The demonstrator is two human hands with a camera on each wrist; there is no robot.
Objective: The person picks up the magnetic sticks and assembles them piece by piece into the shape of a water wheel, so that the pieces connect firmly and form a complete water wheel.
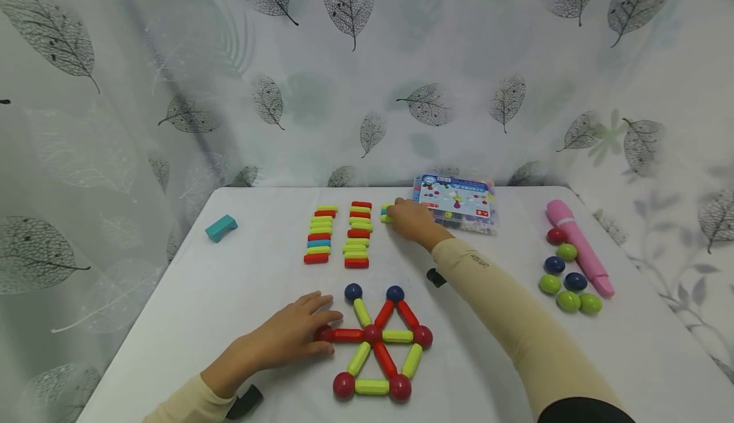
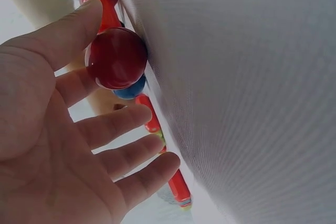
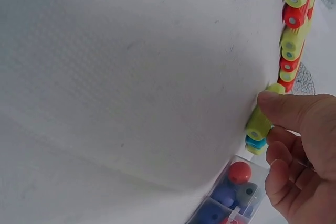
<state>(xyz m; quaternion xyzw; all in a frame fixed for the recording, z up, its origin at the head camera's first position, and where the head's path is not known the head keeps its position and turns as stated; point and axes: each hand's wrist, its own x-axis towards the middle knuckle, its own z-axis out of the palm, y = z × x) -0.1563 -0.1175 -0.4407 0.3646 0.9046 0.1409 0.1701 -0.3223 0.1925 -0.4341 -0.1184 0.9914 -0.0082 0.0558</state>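
Near the front of the white table (image 1: pixel 189 321), a flat structure of magnetic sticks and balls (image 1: pixel 378 350) is sitting, and the left hand (image 1: pixel 292 334) is lying beside its left corner with fingers straight and relaxed, fingertips touching the red ball (image 2: pixel 116 57) there. Nothing is being gripped by that hand.

Further back, the right hand (image 1: pixel 410 219) is reaching to a short stack of sticks and is pinching a yellow-green stick (image 3: pixel 259 121) between thumb and fingers, with a blue one right under it. Just left of that, two rows of spare sticks (image 1: pixel 338 235) are lying side by side in red, yellow-green and blue.

Right behind the right hand, a clear plastic parts box (image 1: pixel 457 201) is sitting at the table's back edge. Off to the right, a pink marker-like tube (image 1: pixel 579 254) is lying next to a loose cluster of balls (image 1: pixel 564 276). A teal block (image 1: pixel 221 227) is sitting alone at far left.
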